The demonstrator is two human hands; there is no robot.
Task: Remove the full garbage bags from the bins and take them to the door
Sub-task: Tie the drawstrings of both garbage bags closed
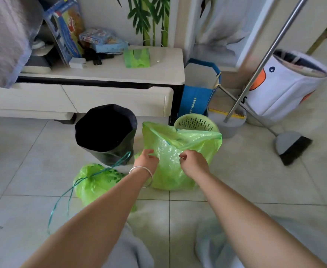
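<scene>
Garbage bag (180,151), the open green one, stands on the tiled floor (23,151) right in front of you, just to the right of the black bin (105,132). Your left hand (146,160) pinches the plastic at the near side of the bag's mouth, fingers curled into the film. Your right hand (192,163) does the same just beside it, thumb and fingertips nipped together on the bag; whether a drawstring sits in that pinch cannot be told. A silver bangle (142,174) circles your left wrist.

Behind the open bag, touching its far edge, sits a pale green slotted basket (196,123). Nearer to you than the black bin and slightly left lies a second green bag (93,182), cinched shut, its teal drawstring (69,198) trailing loose across the floor.

Behind the black bin runs a low white cabinet (120,97) with a green pack (137,58) on top. Right of the cabinet stands a blue paper bag (197,97), then a broom (294,147), and a white fabric hamper (286,86) with a duck face.
</scene>
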